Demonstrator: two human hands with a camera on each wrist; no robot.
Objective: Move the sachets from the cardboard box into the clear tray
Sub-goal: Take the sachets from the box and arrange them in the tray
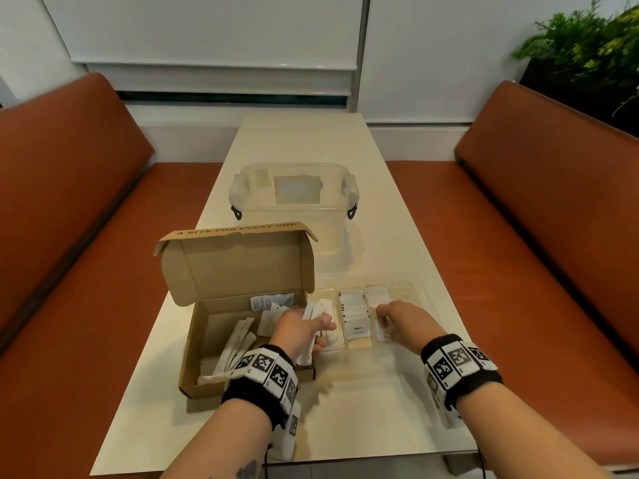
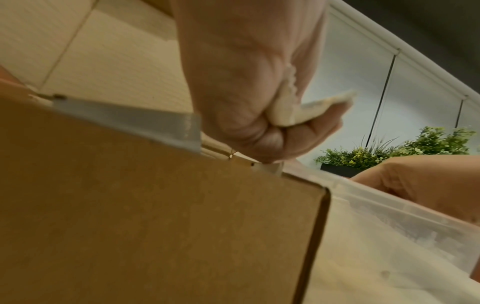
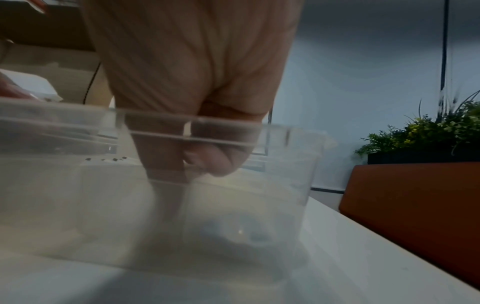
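- Step in hand: transfer under way. The left hand point(image 1: 304, 331), at centre frame in the head view, grips a bunch of white sachets point(image 1: 315, 314) over the right edge of the cardboard box point(image 1: 193, 354), right at the leftmost compartment of the clear tray point(image 1: 420, 288).
- Left hand pose: fingers curled round the bunch; the left wrist view shows a sachet point(image 2: 293, 115) pinched in the fist, above the box wall point(image 2: 155, 205).
- Right hand point(image 1: 403, 323): lower centre-right, fingers bent down into a tray compartment, on a sachet there point(image 1: 382, 331); whether it pinches or only presses, cannot tell.
- Stock: more stick sachets point(image 1: 238, 344) lie in the box; the middle tray compartments already hold rows point(image 1: 352, 305).
- Next move, as judged: lower the bunch into the left compartment and release; then return to the box.
- Surface point(image 1: 345, 409): a lidded clear tub point(image 1: 294, 191) stands beyond, upper centre.
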